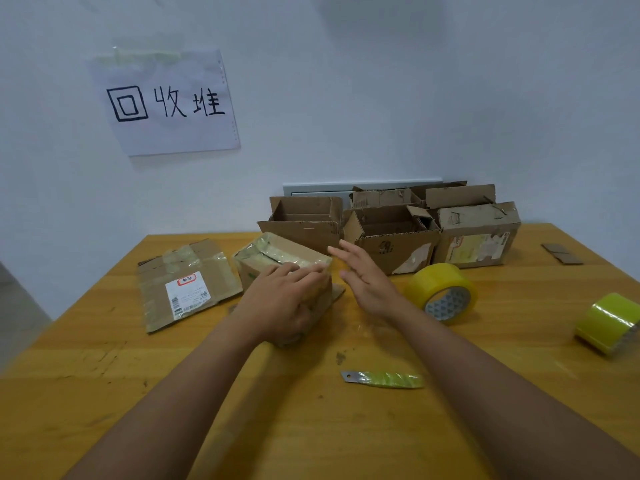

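Sign [166,102] "回收堆" on wall [415,98]; left hand [280,299] flat on taped box [277,252], right hand [367,278] spread.

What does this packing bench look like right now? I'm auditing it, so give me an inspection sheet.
Surface: wooden table, scuffed and stained.
Job's things: taped box at centre; tape roll to its right.
Clutter: flattened box, second tape roll, tape-wrapped blade, cardboard scrap, open boxes at the back.
Hands: left hand presses on the taped box; right hand open beside it.
Cables: nothing seen.
Surroundings: white wall with handwritten paper sign.
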The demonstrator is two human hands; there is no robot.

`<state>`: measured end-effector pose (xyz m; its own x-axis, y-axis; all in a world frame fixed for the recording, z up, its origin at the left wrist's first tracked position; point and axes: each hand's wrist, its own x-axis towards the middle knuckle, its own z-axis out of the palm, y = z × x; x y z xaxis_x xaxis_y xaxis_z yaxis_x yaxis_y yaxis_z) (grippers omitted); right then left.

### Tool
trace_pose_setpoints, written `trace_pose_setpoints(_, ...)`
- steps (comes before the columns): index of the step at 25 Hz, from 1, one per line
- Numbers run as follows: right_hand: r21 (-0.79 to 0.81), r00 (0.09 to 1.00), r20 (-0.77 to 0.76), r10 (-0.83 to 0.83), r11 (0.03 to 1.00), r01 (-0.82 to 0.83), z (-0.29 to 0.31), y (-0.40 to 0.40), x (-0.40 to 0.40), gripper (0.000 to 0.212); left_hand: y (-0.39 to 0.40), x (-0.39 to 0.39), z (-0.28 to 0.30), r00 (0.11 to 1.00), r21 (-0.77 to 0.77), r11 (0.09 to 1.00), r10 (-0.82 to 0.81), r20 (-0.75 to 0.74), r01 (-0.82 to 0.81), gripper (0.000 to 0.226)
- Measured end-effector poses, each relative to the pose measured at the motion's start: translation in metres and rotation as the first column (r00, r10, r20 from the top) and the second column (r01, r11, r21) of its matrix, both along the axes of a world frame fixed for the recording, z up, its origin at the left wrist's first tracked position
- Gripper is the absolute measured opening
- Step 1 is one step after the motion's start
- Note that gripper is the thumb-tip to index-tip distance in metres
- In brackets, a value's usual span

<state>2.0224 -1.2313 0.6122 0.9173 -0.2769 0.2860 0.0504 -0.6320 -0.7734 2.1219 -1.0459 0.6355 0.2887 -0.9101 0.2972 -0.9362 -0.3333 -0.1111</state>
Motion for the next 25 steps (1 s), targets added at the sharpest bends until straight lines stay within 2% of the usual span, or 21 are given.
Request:
trace_pose_setpoints(3, -0.117, 0.997, -0.057, 0.043, 0.992, -0.050, 0.007, 0.006, 0.011, 0.036, 0.019, 0.010, -0.003, 0.985, -0.089, 0.990, -0.100, 0.140, 0.113, 0.048)
trace_pose_setpoints(6, -0.236, 0.996, -0.085, 0.028, 0.971, -0.047, 0.020, 0.012, 0.019, 0.030, 0.033, 0.020, -0.014, 0.988, -0.049, 0.996, -0.065, 0.141, 0.073, 0.076)
trace_pose_setpoints(8, -0.201, 0.993, -0.113, 0.036, 0.978, -0.058, 0.030, 0.014, 0.022, 0.030, 0.035, 0.020, -0.020, 0.990, -0.039, 0.998, -0.037, 0.139, 0.043, 0.086)
trace_pose_setpoints(10, -0.149, 0.989, -0.143, 0.032, 0.987, -0.053, 0.037, 0.015, 0.025, 0.031, 0.033, 0.018, -0.020, 0.988, -0.052, 0.998, -0.035, 0.151, 0.043, 0.088)
trace_pose_setpoints(13, -0.273, 0.984, -0.178, 0.023, 0.959, -0.072, 0.040, 0.016, 0.027, 0.034, 0.030, 0.014, -0.024, 0.986, -0.083, 0.996, -0.023, 0.165, 0.037, 0.079)
trace_pose_setpoints(18, -0.556, 0.983, -0.185, -0.009, 0.825, -0.098, 0.041, 0.016, 0.028, 0.035, 0.027, 0.010, -0.024, 0.981, -0.153, 0.986, -0.039, 0.191, 0.069, 0.045)
trace_pose_setpoints(20, -0.546, 0.987, -0.159, -0.014, 0.834, -0.076, 0.040, 0.017, 0.030, 0.030, 0.025, 0.008, -0.024, 0.995, -0.199, 0.979, -0.018, 0.101, 0.038, 0.040)
trace_pose_setpoints(23, -0.482, 0.992, -0.128, -0.022, 0.875, -0.042, 0.039, 0.020, 0.033, 0.026, 0.015, 0.006, -0.023, 0.975, -0.380, 0.911, 0.083, -0.207, -0.158, 0.032)
trace_pose_setpoints(25, -0.507, 0.991, -0.131, -0.033, 0.861, -0.038, 0.039, 0.025, 0.035, 0.028, 0.011, 0.010, -0.023, 0.979, -0.441, 0.881, 0.101, -0.176, -0.170, 0.021)
